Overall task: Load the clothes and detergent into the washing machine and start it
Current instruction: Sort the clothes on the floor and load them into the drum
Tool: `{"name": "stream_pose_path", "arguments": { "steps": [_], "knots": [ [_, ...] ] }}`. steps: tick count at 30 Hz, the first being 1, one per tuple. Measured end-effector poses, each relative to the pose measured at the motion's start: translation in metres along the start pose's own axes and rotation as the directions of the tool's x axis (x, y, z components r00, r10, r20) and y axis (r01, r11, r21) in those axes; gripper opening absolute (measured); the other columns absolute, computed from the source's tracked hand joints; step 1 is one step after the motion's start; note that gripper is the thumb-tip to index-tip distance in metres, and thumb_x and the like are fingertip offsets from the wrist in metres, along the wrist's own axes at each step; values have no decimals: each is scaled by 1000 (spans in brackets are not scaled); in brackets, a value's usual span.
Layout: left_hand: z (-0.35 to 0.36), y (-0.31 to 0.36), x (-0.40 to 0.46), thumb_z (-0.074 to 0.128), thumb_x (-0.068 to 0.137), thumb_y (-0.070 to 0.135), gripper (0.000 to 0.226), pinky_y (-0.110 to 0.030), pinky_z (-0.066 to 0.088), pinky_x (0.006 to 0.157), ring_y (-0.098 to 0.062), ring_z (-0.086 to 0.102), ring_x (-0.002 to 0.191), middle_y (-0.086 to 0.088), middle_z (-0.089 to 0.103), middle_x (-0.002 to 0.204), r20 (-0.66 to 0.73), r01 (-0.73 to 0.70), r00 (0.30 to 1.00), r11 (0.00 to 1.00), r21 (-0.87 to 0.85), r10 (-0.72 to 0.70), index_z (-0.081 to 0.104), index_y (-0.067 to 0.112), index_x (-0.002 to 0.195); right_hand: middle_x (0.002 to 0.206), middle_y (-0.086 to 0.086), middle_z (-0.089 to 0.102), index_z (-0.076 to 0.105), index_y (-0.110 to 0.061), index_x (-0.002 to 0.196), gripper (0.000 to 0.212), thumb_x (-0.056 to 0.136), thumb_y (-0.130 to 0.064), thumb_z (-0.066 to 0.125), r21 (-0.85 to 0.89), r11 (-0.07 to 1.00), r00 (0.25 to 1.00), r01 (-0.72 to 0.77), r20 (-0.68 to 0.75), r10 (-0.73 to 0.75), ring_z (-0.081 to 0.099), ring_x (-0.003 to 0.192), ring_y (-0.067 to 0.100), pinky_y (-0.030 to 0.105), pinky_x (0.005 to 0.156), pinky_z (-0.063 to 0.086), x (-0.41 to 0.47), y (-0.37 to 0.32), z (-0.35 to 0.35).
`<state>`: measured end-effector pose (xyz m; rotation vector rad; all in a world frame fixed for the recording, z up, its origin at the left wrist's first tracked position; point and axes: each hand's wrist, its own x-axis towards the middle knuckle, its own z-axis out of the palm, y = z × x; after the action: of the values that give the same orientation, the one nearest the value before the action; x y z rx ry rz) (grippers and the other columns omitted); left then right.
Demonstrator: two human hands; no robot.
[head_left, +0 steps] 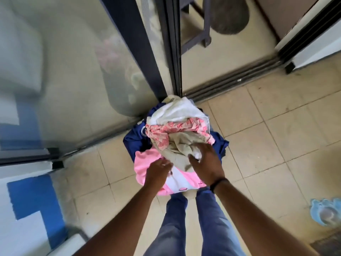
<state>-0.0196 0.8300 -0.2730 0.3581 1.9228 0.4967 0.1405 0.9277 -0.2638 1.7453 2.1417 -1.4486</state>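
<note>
Pink-and-beige clothes (175,143) heaped (no legible labels) — left hand (158,170) and right hand (206,161) fingers spread, gripping nothing.

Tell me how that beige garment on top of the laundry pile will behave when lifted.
The beige garment is crumpled into soft folds, so it will probably go floppy and drape. It looks like thin fabric, likely light. It lies against the pink patterned cloth and under the right hand, so neighbours may drag along.

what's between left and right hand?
In the head view, between the left hand and right hand lies the beige garment atop the clothes pile.
</note>
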Motion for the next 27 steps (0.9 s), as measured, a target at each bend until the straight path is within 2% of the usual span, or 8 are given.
{"name": "stream_pose_path", "arguments": {
  "steps": [5, 8, 12, 16, 18, 22, 25, 27],
  "knots": [
    [31, 0, 44, 70, 91, 32, 21, -32, 50, 56, -26, 68, 61, -6, 72, 70, -39, 100, 993, 964, -248, -113, 66, 17, 76, 129, 14, 48, 52, -17, 132, 53, 84, -29, 70, -232, 969, 981, 84, -152, -121, 51, 118, 37, 46, 85, 54, 49, 7, 2],
    [42, -2, 50, 60, 99, 39, 40, -19, 35, 42, -13, 51, 42, -3, 58, 52, -67, 150, 977, 882, -446, -200, 64, 7, 76, 118, 15, 59, 56, -15, 123, 36, 89, -27, 61, -359, 928, 993, 97, -33, -116, 58, 106, 38, 45, 78, 55, 63, 12, 15],
    [37, -8, 45, 51, 102, 47, 52, -24, 41, 49, -18, 52, 47, -7, 58, 58, -143, 168, 941, 793, -585, -305, 65, 2, 80, 94, 7, 70, 63, -21, 91, 17, 92, -20, 46, -320, 947, 968, 39, 247, 44, 65, 87, 31, 34, 66, 51, 48, 13, 31],
    [31, -25, 51, 56, 94, 59, 57, -39, 57, 63, -25, 66, 63, -4, 70, 69, -245, 104, 940, 885, -454, -237, 70, 5, 87, 94, -2, 70, 61, -29, 82, 13, 86, -20, 53, -274, 959, 841, 69, 533, 91, 65, 89, 23, 37, 78, 55, 1, 19, 48],
    [28, -24, 53, 53, 93, 64, 58, -28, 53, 60, -20, 67, 65, 0, 71, 70, -360, 53, 922, 967, -250, -144, 69, 10, 81, 93, -5, 70, 60, -29, 83, 9, 87, -22, 56, -237, 968, 828, 88, 558, 62, 64, 87, 18, 39, 80, 55, -14, 25, 55],
    [20, -12, 78, 56, 88, 66, 55, -28, 47, 62, -22, 65, 63, -1, 69, 66, -374, 69, 910, 955, -289, -179, 63, 15, 70, 86, -7, 71, 66, -24, 85, 12, 89, -23, 55, -118, 989, 902, 93, 431, -34, 64, 79, 14, 39, 75, 56, -9, 23, 56],
    [17, -12, 101, 64, 90, 37, 31, -28, 40, 54, -23, 53, 51, 0, 60, 55, -210, 95, 954, 878, -470, -215, 59, 15, 68, 75, -3, 69, 68, -20, 84, 15, 88, -22, 53, -59, 985, 969, 165, 197, -150, 64, 69, 19, 34, 64, 54, 12, 5, 51],
    [16, -7, 105, 60, 86, 26, 20, -29, 39, 52, -24, 49, 55, -1, 53, 56, -222, 67, 956, 877, -475, -193, 57, 15, 70, 65, -3, 62, 66, -16, 83, 17, 90, -23, 53, -38, 968, 968, 250, 25, -249, 60, 60, 19, 30, 56, 48, 28, -13, 43]
  ]
}}
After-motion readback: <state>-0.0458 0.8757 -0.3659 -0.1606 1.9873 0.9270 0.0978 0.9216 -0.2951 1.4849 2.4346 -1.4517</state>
